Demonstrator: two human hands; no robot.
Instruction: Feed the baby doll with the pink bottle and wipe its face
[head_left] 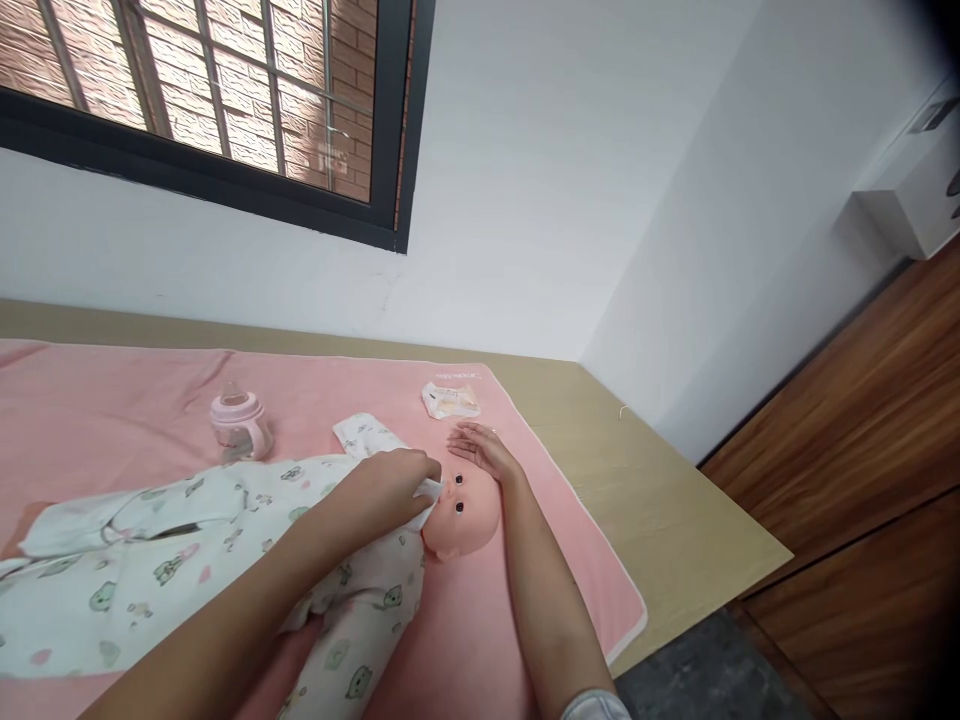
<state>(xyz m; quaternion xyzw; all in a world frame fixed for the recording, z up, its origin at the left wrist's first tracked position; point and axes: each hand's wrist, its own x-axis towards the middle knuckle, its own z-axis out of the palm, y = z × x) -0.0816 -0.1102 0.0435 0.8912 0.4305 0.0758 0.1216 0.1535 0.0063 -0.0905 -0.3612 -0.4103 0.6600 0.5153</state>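
A baby doll (465, 515) in white printed pyjamas (187, 560) lies on a pink mat (97, 420), its bald head pointing right. My left hand (394, 490) is closed on a small white wipe (429, 490) pressed against the doll's face near the eye. My right hand (480, 447) rests flat on the top of the doll's head, fingers stretched out and together.
A pink baby bottle (238, 425) stands on the mat behind the doll. A small white wipe packet (451, 400) lies near the mat's far right corner. The tan table (660, 490) ends at the right; wooden cabinets (862, 480) lie beyond.
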